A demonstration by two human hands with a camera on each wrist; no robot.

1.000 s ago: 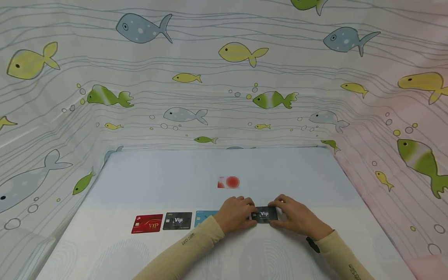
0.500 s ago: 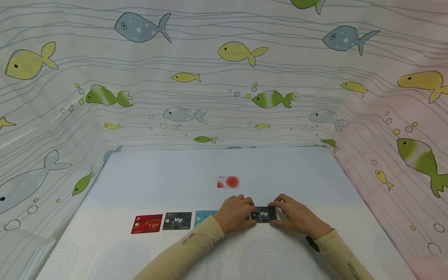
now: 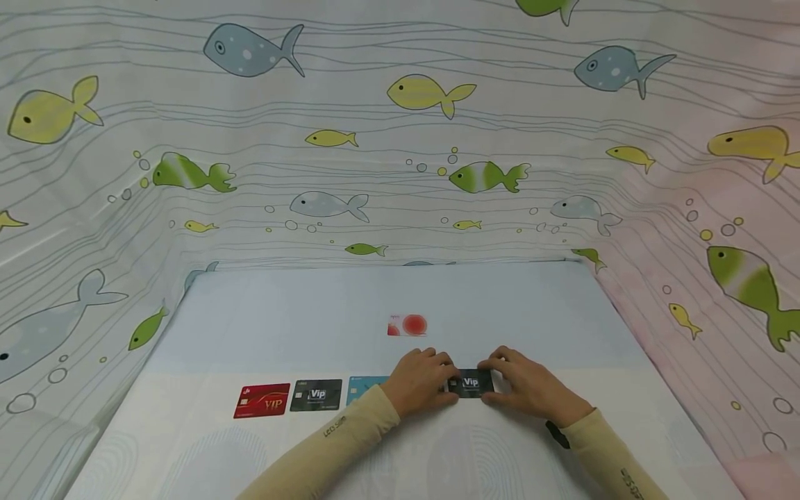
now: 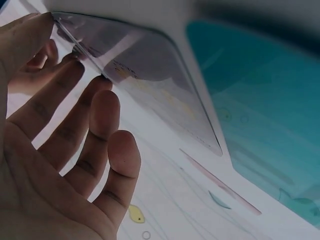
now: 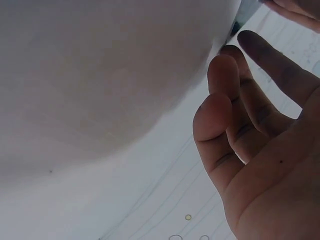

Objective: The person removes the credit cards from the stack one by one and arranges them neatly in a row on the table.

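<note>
A black card printed "Vip" (image 3: 471, 383) lies flat on the white table between the two hands in the head view. My left hand (image 3: 421, 382) holds its left end, with thumb at the near corner and index finger at the far corner. At the right end my right hand (image 3: 534, 390) holds it the same way. The left wrist view shows a greyish-purple card (image 4: 155, 70) close to the left fingers, hidden under that hand in the head view. Beside it lies a blue card (image 4: 260, 110), partly covered by the left sleeve in the head view.
Farther left in the same row lie a red VIP card (image 3: 262, 401) and another black Vip card (image 3: 316, 395). A white card with a red circle (image 3: 407, 325) lies behind the row. Fish-printed cloth (image 3: 400, 201) walls the table (image 3: 281, 312) at back and sides.
</note>
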